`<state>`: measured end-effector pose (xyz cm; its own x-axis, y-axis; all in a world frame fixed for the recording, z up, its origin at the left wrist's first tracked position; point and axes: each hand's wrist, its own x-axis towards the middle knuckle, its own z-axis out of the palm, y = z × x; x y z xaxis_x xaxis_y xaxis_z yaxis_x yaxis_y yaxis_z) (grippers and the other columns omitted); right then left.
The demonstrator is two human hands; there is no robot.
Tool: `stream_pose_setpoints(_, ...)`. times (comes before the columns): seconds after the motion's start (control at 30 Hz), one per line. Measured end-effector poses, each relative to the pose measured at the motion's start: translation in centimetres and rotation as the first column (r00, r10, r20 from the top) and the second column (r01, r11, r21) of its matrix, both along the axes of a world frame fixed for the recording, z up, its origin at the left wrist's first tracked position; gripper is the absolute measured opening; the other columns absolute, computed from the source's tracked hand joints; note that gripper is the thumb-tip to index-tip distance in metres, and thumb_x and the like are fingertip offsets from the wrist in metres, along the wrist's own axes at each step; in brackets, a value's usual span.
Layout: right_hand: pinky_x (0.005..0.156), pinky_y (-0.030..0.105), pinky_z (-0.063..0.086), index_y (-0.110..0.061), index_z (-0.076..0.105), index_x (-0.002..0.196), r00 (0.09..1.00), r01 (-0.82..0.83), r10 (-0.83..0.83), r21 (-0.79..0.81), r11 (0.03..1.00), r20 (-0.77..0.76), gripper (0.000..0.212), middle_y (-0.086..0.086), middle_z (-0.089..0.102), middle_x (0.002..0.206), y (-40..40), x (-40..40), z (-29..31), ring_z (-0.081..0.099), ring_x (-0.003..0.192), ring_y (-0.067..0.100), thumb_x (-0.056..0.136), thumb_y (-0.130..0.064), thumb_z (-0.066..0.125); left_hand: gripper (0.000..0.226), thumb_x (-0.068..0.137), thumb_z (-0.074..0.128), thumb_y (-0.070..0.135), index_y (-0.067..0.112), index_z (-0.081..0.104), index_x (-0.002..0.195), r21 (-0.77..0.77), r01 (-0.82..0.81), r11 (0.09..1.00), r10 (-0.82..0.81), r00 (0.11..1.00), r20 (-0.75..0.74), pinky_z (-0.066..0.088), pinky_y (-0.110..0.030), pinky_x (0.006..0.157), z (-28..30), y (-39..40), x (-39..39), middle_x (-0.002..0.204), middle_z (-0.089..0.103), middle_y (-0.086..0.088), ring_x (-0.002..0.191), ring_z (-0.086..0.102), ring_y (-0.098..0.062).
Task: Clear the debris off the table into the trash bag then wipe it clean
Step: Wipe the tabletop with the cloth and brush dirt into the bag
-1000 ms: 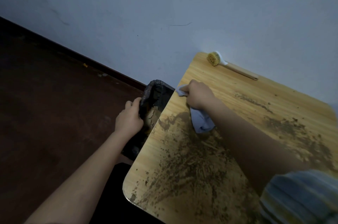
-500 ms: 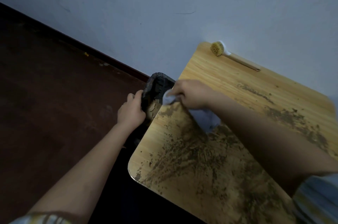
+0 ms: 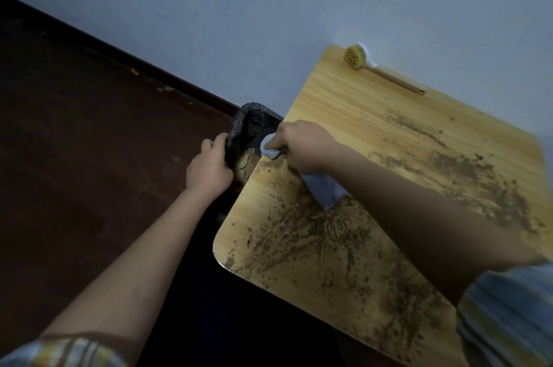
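Dirty wood table point(image 3: 344, 103); my left hand point(image 3: 209, 169) grips trash bag point(image 3: 244, 127) holding debris point(image 3: 245, 164), right hand point(image 3: 302, 145) clutches cloth point(image 3: 324, 190) at edge.

Wooden table point(image 3: 344, 103), pale grain, rounded corners, smeared with dark brown debris point(image 3: 314, 235) spread under and on both sides of the right forearm. Pale blue-grey cloth point(image 3: 324, 190) bunched in the right hand point(image 3: 302, 143), one end poking past the fingers over the table's edge, the rest trailing on the top below the wrist. Black trash bag point(image 3: 248, 127) just off that edge, rim gripped by the left hand point(image 3: 209, 167), brown scraps visible inside.
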<state>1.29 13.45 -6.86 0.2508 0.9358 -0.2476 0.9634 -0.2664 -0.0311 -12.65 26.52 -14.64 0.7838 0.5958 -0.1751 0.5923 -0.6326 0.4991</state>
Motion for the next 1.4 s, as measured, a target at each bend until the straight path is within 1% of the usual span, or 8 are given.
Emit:
stream_pose_setpoints(0.2, 0.055, 0.031, 0.018, -0.008, 0.053, 0.078, 0.997, -0.077, 0.076, -0.094, 0.993, -0.014, 0.018, 0.013, 0.042, 0.084, 0.0, -1.5, 0.2, 0.04, 0.069, 0.03, 0.078, 0.008, 0.045, 0.065, 0.087, 0.048, 0.005, 0.02, 0.025, 0.145, 0.009, -0.01, 1.0, 0.01, 1.0, -0.021, 0.034, -0.037, 0.067, 0.3, -0.3, -0.5, 0.131, 0.038, -0.015, 0.096, 0.054, -0.042)
stream_pose_setpoints(0.33, 0.074, 0.042, 0.05, -0.021, 0.065, 0.126, 0.991, -0.118, 0.109, -0.137, 0.983, -0.071, 0.053, 0.005, 0.059, 0.121, -0.2, -1.8, 0.0, 0.058, 0.101, 0.032, 0.087, 0.009, 0.044, 0.065, 0.087, 0.048, 0.005, 0.02, 0.025, 0.146, 0.014, -0.004, 1.0, 0.004, 1.0, -0.021, 0.035, -0.037, 0.067, 0.6, -0.4, -0.7, 0.131, 0.038, -0.015, 0.095, 0.054, -0.041)
stream_pose_setpoints(0.43, 0.08, 0.046, 0.051, -0.022, 0.067, 0.123, 0.988, -0.132, 0.12, -0.123, 0.984, -0.1, 0.054, 0.002, 0.063, 0.124, -0.2, -1.4, 0.8, 0.059, 0.104, 0.031, 0.084, 0.009, 0.046, 0.064, 0.087, 0.048, 0.005, 0.02, 0.025, 0.145, 0.022, -0.002, 1.0, 0.002, 1.0, -0.027, 0.035, -0.036, 0.066, 0.7, -0.5, -0.8, 0.131, 0.038, -0.015, 0.094, 0.054, -0.041)
stream_pose_setpoints(0.73, 0.075, 0.042, 0.05, -0.025, 0.069, 0.118, 0.957, 0.281, -0.278, 0.02, 0.96, -0.08, 0.051, 0.006, 0.065, 0.114, -1.6, 4.6, 2.4, 0.057, 0.099, 0.032, 0.083, 0.005, 0.046, 0.065, 0.086, 0.049, 0.005, 0.021, 0.027, 0.144, 0.004, -0.009, 1.0, 0.009, 1.0, -0.02, 0.035, -0.037, 0.068, 0.2, 0.0, -0.5, 0.129, 0.039, -0.014, 0.097, 0.054, -0.042)
stream_pose_setpoints(1.0, 0.065, 0.034, 0.042, -0.022, 0.059, 0.131, 0.758, 0.651, -0.653, -0.056, 0.757, -0.008, 0.051, 0.012, 0.061, 0.126, -4.1, 9.0, 0.5, 0.058, 0.097, 0.033, 0.09, 0.002, 0.043, 0.064, 0.087, 0.048, 0.004, 0.022, 0.027, 0.145, -0.015, -0.005, 1.0, 0.005, 1.0, 0.0, 0.036, -0.037, 0.068, -0.6, 0.5, 0.1, 0.13, 0.039, -0.013, 0.095, 0.055, -0.04)
stream_pose_setpoints(1.13, 0.056, 0.031, 0.032, -0.018, 0.064, 0.125, 0.781, 0.621, -0.62, -0.016, 0.784, -0.07, 0.049, 0.009, 0.063, 0.12, -4.2, 8.2, -0.8, 0.059, 0.079, 0.032, 0.088, 0.005, 0.041, 0.064, 0.087, 0.049, 0.004, 0.022, 0.027, 0.145, -0.005, 0.001, 1.0, -0.001, 1.0, 0.009, 0.035, -0.036, 0.068, -0.8, 0.6, 0.3, 0.13, 0.04, -0.013, 0.095, 0.055, -0.04)
stream_pose_setpoints(1.23, 0.05, 0.028, 0.02, -0.009, 0.067, 0.118, 0.841, 0.534, -0.533, -0.016, 0.845, -0.093, 0.046, 0.0, 0.066, 0.097, -3.8, 6.7, -0.7, 0.031, 0.054, 0.019, 0.083, 0.007, 0.041, 0.062, 0.088, 0.048, 0.005, 0.023, 0.028, 0.144, -0.017, -0.003, 1.0, 0.003, 1.0, 0.006, 0.034, -0.036, 0.068, -0.6, 0.4, 0.5, 0.13, 0.039, -0.013, 0.094, 0.055, -0.04)
stream_pose_setpoints(1.4, 0.054, 0.031, 0.008, 0.004, 0.048, 0.077, 0.946, 0.307, -0.306, -0.008, 0.952, -0.102, 0.006, 0.008, 0.023, 0.067, -3.2, 3.1, -0.2, 0.013, 0.056, 0.018, 0.078, 0.008, 0.043, 0.062, 0.089, 0.047, 0.005, 0.023, 0.027, 0.144, -0.019, -0.003, 1.0, 0.003, 1.0, 0.007, 0.034, -0.036, 0.069, -0.2, -0.2, 0.4, 0.13, 0.039, -0.013, 0.096, 0.053, -0.041)
